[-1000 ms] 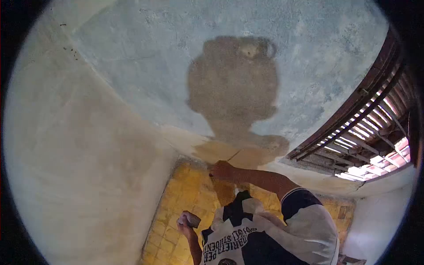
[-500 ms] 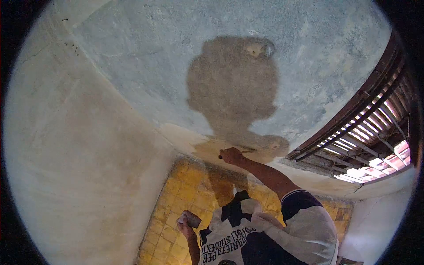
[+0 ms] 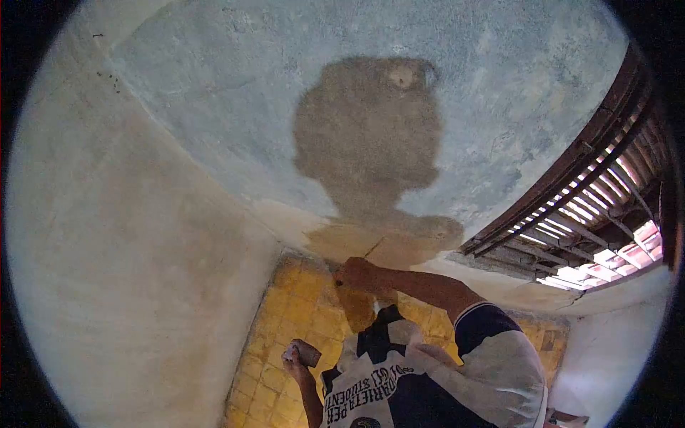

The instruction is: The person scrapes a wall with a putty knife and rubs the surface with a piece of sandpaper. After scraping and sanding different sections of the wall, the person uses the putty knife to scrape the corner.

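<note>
My right hand (image 3: 354, 274) is closed at the foot of the wall (image 3: 428, 250), its arm stretched in from the right. A thin, narrow tool (image 3: 373, 248) sticks out past the fist toward the pale plaster, mostly hidden by the hand. Lower left, my left hand (image 3: 292, 362) grips a small greyish-brown, square-edged piece (image 3: 307, 352); a whitish patch shows at the fingers. That hand is held over the yellow floor, away from the wall.
A blue-grey painted surface (image 3: 235, 121) fills the top, with my shadow (image 3: 367, 135) on it. A beige wall (image 3: 143, 235) stands at left. Yellow tiles (image 3: 285, 307) cover the floor. At right is a slatted opening (image 3: 592, 221) with light behind.
My right hand has moved down and slightly left, and the tool now points up from the fist instead of sideways. My left hand has barely shifted.
</note>
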The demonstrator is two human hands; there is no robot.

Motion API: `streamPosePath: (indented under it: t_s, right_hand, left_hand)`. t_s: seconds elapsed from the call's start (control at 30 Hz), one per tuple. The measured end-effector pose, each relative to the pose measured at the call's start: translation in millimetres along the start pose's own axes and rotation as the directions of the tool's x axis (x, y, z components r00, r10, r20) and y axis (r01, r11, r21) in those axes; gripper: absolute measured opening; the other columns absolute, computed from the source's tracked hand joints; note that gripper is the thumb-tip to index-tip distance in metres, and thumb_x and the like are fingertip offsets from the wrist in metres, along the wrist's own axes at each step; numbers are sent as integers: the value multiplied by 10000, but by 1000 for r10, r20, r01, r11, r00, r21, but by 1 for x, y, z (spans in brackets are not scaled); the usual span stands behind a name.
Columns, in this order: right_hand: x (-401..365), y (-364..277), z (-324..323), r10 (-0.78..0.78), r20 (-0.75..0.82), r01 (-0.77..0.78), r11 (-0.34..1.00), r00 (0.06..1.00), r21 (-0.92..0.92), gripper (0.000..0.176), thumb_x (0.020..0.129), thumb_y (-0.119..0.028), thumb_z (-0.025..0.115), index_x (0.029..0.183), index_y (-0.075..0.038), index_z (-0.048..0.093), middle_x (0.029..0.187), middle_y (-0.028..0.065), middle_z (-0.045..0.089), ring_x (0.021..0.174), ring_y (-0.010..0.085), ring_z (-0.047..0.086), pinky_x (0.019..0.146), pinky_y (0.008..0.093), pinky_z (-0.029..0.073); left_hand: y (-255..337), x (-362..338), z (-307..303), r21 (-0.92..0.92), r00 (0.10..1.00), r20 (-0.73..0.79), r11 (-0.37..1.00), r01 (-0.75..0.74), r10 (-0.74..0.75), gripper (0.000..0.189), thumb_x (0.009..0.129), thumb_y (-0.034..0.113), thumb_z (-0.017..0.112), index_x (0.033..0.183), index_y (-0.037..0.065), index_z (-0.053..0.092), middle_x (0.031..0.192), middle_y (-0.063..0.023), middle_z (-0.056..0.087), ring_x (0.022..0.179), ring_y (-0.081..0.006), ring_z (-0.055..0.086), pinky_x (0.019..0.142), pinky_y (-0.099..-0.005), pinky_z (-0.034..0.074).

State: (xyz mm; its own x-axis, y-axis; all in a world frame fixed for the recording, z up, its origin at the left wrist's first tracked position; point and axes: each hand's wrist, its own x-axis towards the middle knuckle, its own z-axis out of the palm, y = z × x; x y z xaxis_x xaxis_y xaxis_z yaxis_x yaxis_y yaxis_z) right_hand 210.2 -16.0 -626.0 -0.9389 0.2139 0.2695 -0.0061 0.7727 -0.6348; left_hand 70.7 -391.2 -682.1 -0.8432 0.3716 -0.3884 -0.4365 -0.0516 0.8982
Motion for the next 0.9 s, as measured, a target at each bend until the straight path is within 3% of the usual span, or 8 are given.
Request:
streamPosePath:
  t_s: [0.13, 0.23, 0.33, 0.57, 0.73, 0.77, 0.83, 0.9]
  right_hand:
    - [15, 90, 49, 95, 354, 56, 919, 930, -391, 209, 956, -221, 538, 1032, -30, 571, 786, 123, 631, 721, 304, 648, 612, 465, 518]
    - [25, 83, 78, 633, 153, -598, 770, 759, -222, 203, 917, -235, 551, 935, -35, 580, 739, 129, 620, 705, 313, 647, 629, 468, 518]
    - [24, 50, 72, 141, 309, 57, 832, 940, -552, 208, 903, -238, 546, 873, -34, 569, 675, 140, 591, 675, 308, 639, 604, 464, 517]
    - [9, 94, 69, 313, 367, -95, 858, 876, -505, 242, 907, -226, 547, 758, -37, 575, 635, 115, 580, 674, 308, 635, 630, 493, 513]
    - [-27, 165, 185, 59, 473, 265, 764, 879, -589, 226, 928, -186, 532, 798, -30, 630, 693, 110, 574, 724, 281, 625, 677, 472, 516]
    - [-36, 185, 185, 18, 410, 24, 995, 912, -97, 228, 931, -182, 527, 794, -34, 635, 699, 110, 577, 726, 279, 621, 691, 463, 514]
    - [-51, 223, 168, 71, 276, -277, 450, 959, 849, 237, 938, -173, 518, 786, -44, 646, 712, 112, 582, 730, 276, 612, 718, 446, 510]
    - [-29, 174, 132, 79, 299, -284, 610, 951, 740, 233, 932, -187, 525, 783, -52, 643, 716, 102, 585, 731, 272, 611, 724, 442, 508]
  left_hand:
    - [-3, -5, -2, -8, 999, 46, 1000, -12, 12, 363, 897, 241, 675, 1163, 70, 496, 1129, -114, 566, 1080, -245, 566, 923, -407, 464]
    - [1, -10, 3, 18, 998, -41, 999, 41, -40, 400, 895, 248, 678, 1190, 64, 479, 1167, -122, 549, 1116, -258, 547, 944, -413, 453]
    - [-3, -10, 3, -6, 983, -160, 996, 86, -86, 410, 897, 240, 678, 1196, 60, 465, 1193, -121, 527, 1120, -259, 537, 942, -414, 454]
    - [6, -18, -5, 11, 998, -43, 999, 46, -45, 487, 903, 241, 673, 1288, 53, 441, 1234, -129, 532, 1151, -268, 534, 948, -418, 453]
    - [-12, 0, -16, 11, 994, -68, 996, 87, -86, 574, 911, 236, 669, 1371, 53, 381, 1278, -140, 521, 1183, -274, 525, 961, -413, 451]
    - [-10, -1, -16, 18, 993, -74, 996, 89, -88, 605, 909, 236, 671, 1393, 55, 356, 1288, -139, 516, 1187, -276, 523, 964, -414, 448]
    - [-2, -5, -9, 27, 992, -87, 996, 90, -87, 669, 906, 236, 674, 1437, 59, 307, 1308, -138, 507, 1195, -279, 520, 970, -416, 444]
    - [-6, -6, -12, 24, 992, -106, 997, 77, -74, 714, 900, 242, 681, 1459, 61, 274, 1341, -153, 481, 1208, -287, 510, 975, -424, 440]
